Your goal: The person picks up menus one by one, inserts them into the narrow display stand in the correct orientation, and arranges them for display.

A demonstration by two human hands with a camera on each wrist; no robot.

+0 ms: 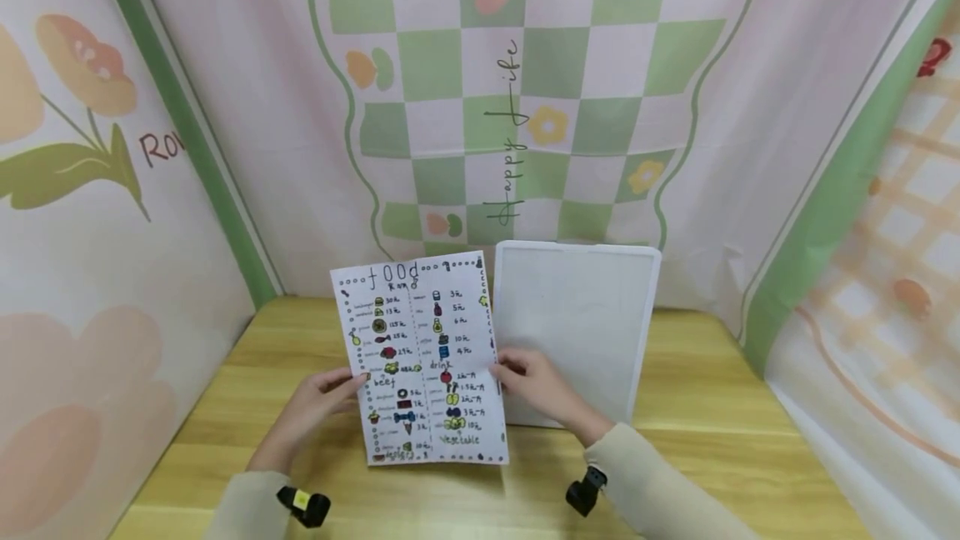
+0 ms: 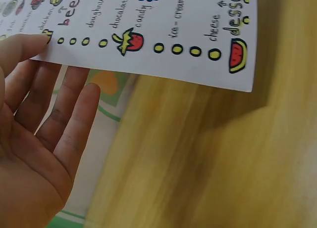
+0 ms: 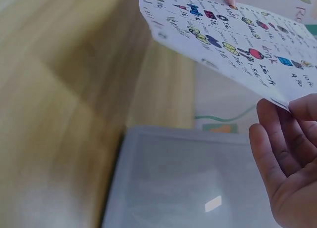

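Observation:
A white paper sheet (image 1: 422,357) with hand-drawn food pictures and the heading "food" is held upright above the wooden table (image 1: 697,440). My left hand (image 1: 326,398) pinches its left edge between thumb and fingers; in the left wrist view the left hand (image 2: 39,104) shows its thumb on the sheet (image 2: 148,35) and its other fingers straight behind. My right hand (image 1: 525,377) pinches the right edge; in the right wrist view the right hand (image 3: 287,154) meets the sheet (image 3: 233,45) at the edge. A white board (image 1: 581,327) leans behind the right hand.
Patterned cloth walls (image 1: 525,90) enclose the table on the back, left and right. The white board (image 3: 188,183) fills the lower part of the right wrist view. Bare wood (image 2: 208,159) lies under the sheet.

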